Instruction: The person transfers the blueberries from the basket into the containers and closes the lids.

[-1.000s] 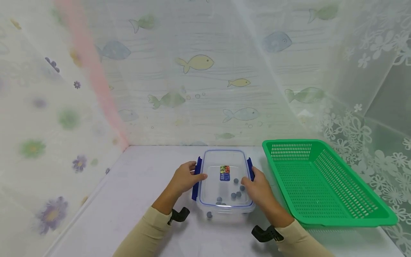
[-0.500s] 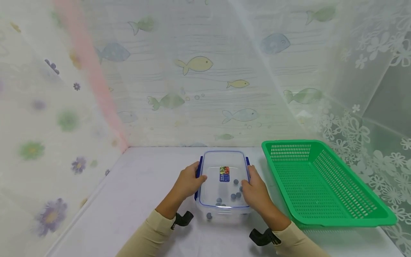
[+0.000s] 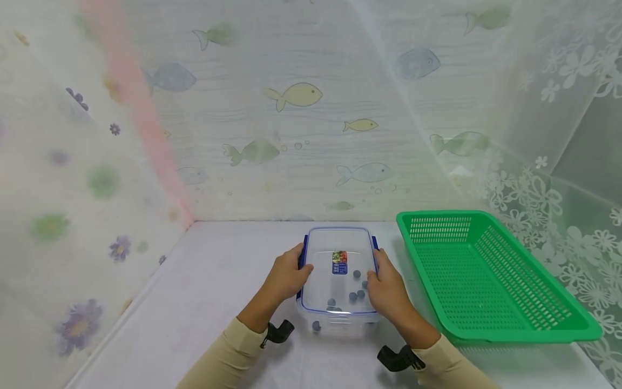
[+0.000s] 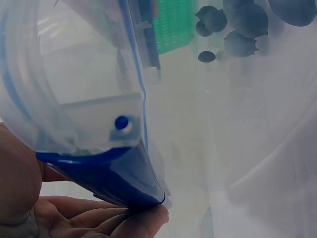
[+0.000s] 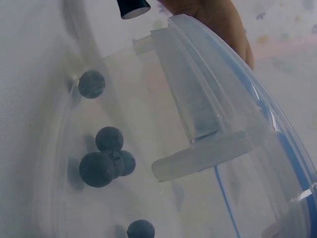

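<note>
A clear lidded food storage container [image 3: 318,286] with a blue seal line stands on the table. Several blueberries [image 5: 96,169] lie inside, mostly towards its near end in the head view. My left hand [image 3: 285,274] grips the left side, thumb over the lid's edge, fingers against the blue latch [image 4: 116,178]. On the opposite side, my right hand [image 3: 390,287] grips the container in the same manner, thumb at the lid's edge. Most of the right blue latch [image 3: 375,243] is hidden behind that hand. The right fingertips are out of sight.
A green slotted basket [image 3: 525,338] stands on the white table [image 3: 233,254], right of the container. Sheets printed with fish and flowers hang behind and at both sides. A small colourful label [image 3: 339,262] sits on the lid.
The latches stuck out from both sides a second ago. Both now lie closer against the container, and the hands have moved slightly inward with them. The container stays in place.
</note>
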`<state>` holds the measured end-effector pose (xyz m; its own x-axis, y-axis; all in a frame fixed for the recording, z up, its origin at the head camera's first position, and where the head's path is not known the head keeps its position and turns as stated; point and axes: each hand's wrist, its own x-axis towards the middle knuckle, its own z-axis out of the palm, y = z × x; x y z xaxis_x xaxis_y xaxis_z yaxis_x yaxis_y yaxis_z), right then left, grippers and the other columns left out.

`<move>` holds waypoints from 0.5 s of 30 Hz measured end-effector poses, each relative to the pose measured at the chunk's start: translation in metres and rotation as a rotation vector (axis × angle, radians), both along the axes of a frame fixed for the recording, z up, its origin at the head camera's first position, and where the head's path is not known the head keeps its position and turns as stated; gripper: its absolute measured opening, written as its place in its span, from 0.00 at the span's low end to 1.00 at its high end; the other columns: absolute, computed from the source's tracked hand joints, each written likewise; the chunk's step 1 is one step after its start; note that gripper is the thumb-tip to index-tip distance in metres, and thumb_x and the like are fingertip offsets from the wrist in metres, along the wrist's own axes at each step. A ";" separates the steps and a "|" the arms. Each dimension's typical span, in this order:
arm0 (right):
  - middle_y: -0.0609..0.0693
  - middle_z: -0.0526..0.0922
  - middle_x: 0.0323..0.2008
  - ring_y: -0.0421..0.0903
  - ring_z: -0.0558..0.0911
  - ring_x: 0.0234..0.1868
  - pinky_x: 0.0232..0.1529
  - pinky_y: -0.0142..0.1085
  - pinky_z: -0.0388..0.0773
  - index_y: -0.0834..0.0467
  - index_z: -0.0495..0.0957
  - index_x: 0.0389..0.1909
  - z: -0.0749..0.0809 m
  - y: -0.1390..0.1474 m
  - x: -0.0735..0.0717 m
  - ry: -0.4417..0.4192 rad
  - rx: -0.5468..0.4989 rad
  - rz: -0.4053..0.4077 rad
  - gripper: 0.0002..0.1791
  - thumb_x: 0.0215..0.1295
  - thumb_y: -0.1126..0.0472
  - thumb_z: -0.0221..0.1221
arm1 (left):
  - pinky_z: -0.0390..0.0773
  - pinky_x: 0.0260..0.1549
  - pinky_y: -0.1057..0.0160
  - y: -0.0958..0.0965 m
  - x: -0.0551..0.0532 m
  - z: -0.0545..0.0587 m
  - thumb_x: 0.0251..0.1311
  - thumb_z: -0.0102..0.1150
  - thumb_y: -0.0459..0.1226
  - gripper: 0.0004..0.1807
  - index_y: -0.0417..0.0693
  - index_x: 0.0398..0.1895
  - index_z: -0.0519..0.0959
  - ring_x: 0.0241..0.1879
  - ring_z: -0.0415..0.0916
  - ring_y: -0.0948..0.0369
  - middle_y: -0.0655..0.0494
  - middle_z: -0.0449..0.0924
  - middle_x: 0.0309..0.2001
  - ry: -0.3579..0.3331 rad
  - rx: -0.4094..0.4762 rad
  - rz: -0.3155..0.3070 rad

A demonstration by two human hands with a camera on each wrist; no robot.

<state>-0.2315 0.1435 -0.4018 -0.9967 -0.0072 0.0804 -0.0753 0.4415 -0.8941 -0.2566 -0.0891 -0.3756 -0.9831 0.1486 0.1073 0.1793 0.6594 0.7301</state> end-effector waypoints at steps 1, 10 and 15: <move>0.61 0.40 0.84 0.63 0.45 0.83 0.77 0.60 0.49 0.64 0.47 0.82 0.000 0.000 0.000 0.002 0.004 -0.002 0.33 0.81 0.65 0.41 | 0.80 0.54 0.38 0.000 0.000 0.000 0.73 0.57 0.37 0.37 0.34 0.80 0.56 0.68 0.73 0.38 0.34 0.69 0.73 -0.001 -0.001 0.003; 0.59 0.44 0.84 0.60 0.47 0.83 0.78 0.57 0.50 0.60 0.54 0.81 -0.001 -0.001 -0.002 -0.021 -0.045 -0.033 0.31 0.80 0.67 0.43 | 0.79 0.55 0.38 0.001 -0.001 -0.001 0.73 0.58 0.37 0.38 0.36 0.81 0.55 0.70 0.71 0.38 0.35 0.66 0.75 -0.014 -0.008 0.015; 0.58 0.45 0.84 0.58 0.48 0.83 0.78 0.55 0.51 0.58 0.57 0.81 -0.003 -0.002 -0.003 -0.009 -0.043 -0.046 0.31 0.80 0.67 0.44 | 0.80 0.55 0.39 0.000 -0.002 -0.002 0.73 0.58 0.37 0.38 0.35 0.80 0.56 0.70 0.71 0.38 0.35 0.66 0.75 -0.008 -0.022 0.019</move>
